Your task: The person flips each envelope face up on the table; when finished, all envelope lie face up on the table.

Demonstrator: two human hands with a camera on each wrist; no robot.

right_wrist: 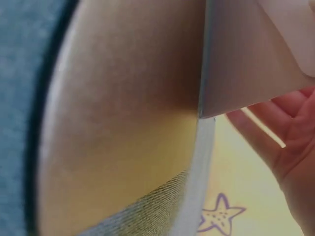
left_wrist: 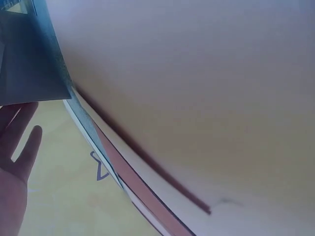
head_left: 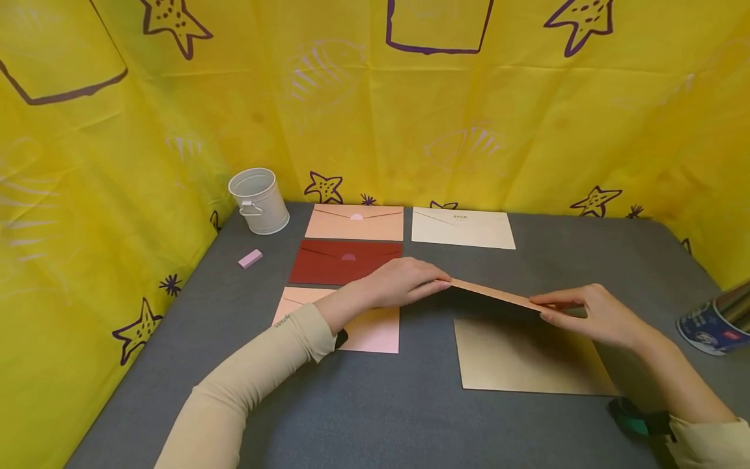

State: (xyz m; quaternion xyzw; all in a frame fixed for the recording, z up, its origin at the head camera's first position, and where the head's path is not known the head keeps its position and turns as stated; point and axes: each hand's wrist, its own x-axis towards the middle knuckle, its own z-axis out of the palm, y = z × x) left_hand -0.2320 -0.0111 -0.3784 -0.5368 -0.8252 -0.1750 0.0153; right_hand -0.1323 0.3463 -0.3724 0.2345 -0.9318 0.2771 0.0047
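A tan envelope (head_left: 495,294) is held edge-on at centre frame, pinched between the left hand (head_left: 404,281) and right hand (head_left: 592,314), above a gold envelope (head_left: 527,355); four envelopes are already laid out behind.

We see the head view bright, evenly lit and sharp, with soft shadows under the held envelope (head_left: 495,294) on the tabletop (head_left: 410,404), while both wrist views are dim, close-up and heavily blurred.
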